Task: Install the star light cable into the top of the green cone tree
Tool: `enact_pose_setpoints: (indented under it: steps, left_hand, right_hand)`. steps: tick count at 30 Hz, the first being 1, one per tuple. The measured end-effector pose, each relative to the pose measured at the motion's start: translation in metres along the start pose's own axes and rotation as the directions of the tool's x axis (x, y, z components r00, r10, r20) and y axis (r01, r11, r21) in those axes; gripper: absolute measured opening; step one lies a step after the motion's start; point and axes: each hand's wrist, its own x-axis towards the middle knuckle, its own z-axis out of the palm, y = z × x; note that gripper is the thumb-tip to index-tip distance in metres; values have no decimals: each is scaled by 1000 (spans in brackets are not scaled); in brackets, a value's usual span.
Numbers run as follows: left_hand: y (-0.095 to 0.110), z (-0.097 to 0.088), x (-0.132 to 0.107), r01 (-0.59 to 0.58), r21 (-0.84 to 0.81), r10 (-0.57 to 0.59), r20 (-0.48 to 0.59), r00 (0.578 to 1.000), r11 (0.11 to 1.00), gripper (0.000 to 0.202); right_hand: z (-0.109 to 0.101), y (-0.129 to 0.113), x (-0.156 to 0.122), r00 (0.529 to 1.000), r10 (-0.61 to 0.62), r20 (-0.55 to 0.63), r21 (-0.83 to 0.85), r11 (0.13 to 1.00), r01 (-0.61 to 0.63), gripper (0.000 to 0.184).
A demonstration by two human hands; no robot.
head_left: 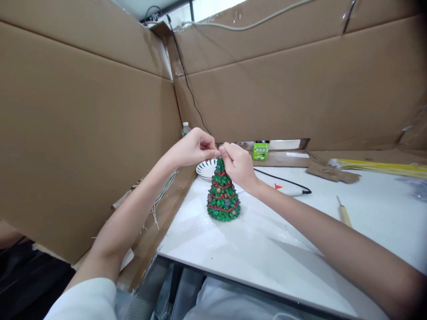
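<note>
A small green Christmas tree figurine [223, 198] with red garlands and coloured baubles stands upright on the white table. My right hand [239, 165] is closed around its upper part, with the thumb near the tip. At the very top, my left hand [196, 146] is closed in a pinch, its fingertips meeting my right thumb. Whatever lies between the left fingertips is too small and covered to make out. The tree's tip is mostly hidden by my fingers. Behind the tree and to its left lies a white plate [204, 170] with dark stripes.
Cardboard walls enclose the table [267, 262] at the left and back. A white hot-tool-like device [287, 188] with a black cord lies behind my right forearm. An awl [344, 214] with a wooden handle, yellow strips [383, 167] and a green packet [260, 151] are farther right.
</note>
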Motion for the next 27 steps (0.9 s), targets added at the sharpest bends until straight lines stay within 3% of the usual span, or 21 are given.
enact_pose_setpoints:
  steps: [5,8,12,16,20,23,27]
  left_hand:
    - [-1,3,-3,0,22,1,-42,999,1000,20]
    - [-2,1,-4,5,65,-2,-47,999,998,20]
    - [3,-5,-6,23,50,-23,7,1000,998,27]
    - [10,-8,-11,6,125,-3,-23,1000,992,30]
    - [13,-2,-19,-32,296,73,-126,989,955,24]
    - [12,8,-24,-59,439,115,-101,988,897,27]
    - [11,24,-29,-4,640,62,-68,996,768,30]
  right_hand:
    - [-3,1,0,1000,-12,26,-7,1000,12,35]
    - [-10,2,4,995,-30,100,-9,999,31,36]
    - [-26,5,17,977,-46,208,58,998,34,40]
    - [-46,4,27,978,-67,196,95,994,49,35]
    - [-62,-2,22,954,-135,268,-76,984,160,31]
    - [-65,-7,15,928,-148,341,-215,949,230,34]
    - [-60,-9,12,889,-157,430,-327,891,316,33]
